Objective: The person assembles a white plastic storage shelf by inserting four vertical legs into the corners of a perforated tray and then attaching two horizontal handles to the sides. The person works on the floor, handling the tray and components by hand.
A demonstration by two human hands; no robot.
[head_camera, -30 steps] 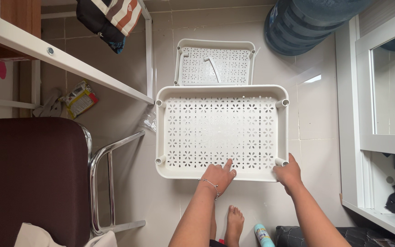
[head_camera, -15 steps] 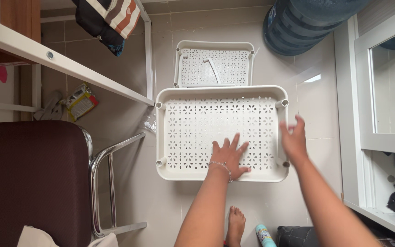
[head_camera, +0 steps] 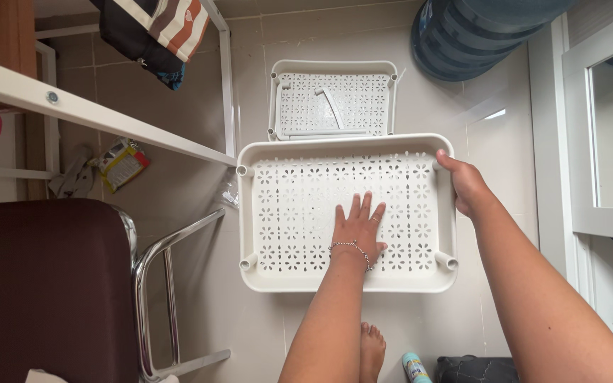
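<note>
A bare foot (head_camera: 371, 347) stands on the tiled floor (head_camera: 200, 177) at the bottom of the view, beside a small blue can (head_camera: 415, 367). Just beyond it lies a large white tray (head_camera: 299, 213) pierced with flower-shaped holes, with 4 short tubes at its corners. The left hand (head_camera: 357, 228), a thin bracelet at the wrist, lies flat on the tray's perforated base with fingers spread. The right hand (head_camera: 467, 184) grips the tray's far right corner. Behind it sits 1 smaller tray (head_camera: 363, 92) of the same kind, then a blue water jug (head_camera: 477, 35). A dark chair (head_camera: 44, 284) stands at left.
</note>
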